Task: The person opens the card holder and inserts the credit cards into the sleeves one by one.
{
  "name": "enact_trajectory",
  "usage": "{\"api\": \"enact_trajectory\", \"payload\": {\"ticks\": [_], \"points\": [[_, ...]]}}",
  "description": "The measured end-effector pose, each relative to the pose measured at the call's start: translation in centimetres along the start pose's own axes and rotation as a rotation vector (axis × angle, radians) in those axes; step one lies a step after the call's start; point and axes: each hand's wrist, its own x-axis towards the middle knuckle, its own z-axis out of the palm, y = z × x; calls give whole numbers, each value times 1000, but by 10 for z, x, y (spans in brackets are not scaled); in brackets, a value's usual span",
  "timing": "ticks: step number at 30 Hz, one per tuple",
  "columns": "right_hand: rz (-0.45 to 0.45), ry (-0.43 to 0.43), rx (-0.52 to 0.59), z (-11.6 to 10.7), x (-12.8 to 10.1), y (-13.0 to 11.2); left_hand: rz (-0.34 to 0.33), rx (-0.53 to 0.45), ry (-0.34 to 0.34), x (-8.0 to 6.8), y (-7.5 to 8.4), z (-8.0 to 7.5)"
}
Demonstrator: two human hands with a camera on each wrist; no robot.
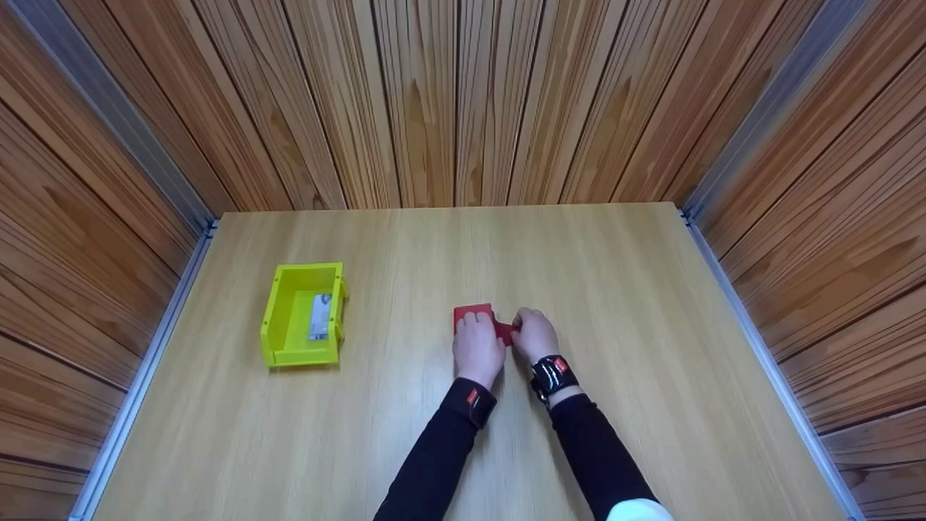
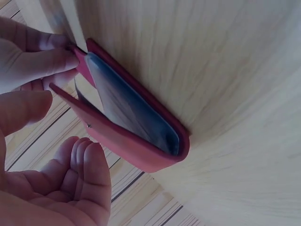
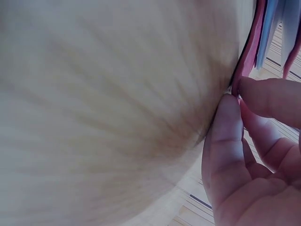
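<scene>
A red wallet (image 1: 472, 314) lies at the middle of the wooden table (image 1: 622, 289). My left hand (image 1: 477, 349) covers its near half, fingers curled against its outer side. My right hand (image 1: 534, 334) pinches the wallet's red flap (image 1: 504, 331) from the right. In the left wrist view the red wallet (image 2: 136, 141) gapes slightly and shows a dark grey-blue lining; my left hand (image 2: 80, 174) curls just below it, and the right hand's fingertips (image 2: 47, 56) pinch the flap's end. The right wrist view has thumb and forefinger (image 3: 235, 141) closed on the red flap (image 3: 249, 52).
A yellow open bin (image 1: 271, 318) stands at the left of the table with a small grey and white card (image 1: 318, 316) inside. Wood-panelled walls close in the table on three sides, with metal rails along its left and right edges.
</scene>
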Motion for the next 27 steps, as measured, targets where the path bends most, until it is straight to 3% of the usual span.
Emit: {"api": "enact_trajectory", "payload": {"ticks": [8, 22, 27], "points": [[0, 1, -3, -1, 0, -1, 15, 46, 13, -1, -2, 3], [-1, -11, 5, 0, 0, 2, -31, 13, -40, -1, -3, 6], [2, -16, 9, 0, 0, 2, -44, -26, -24, -1, -3, 2]]}}
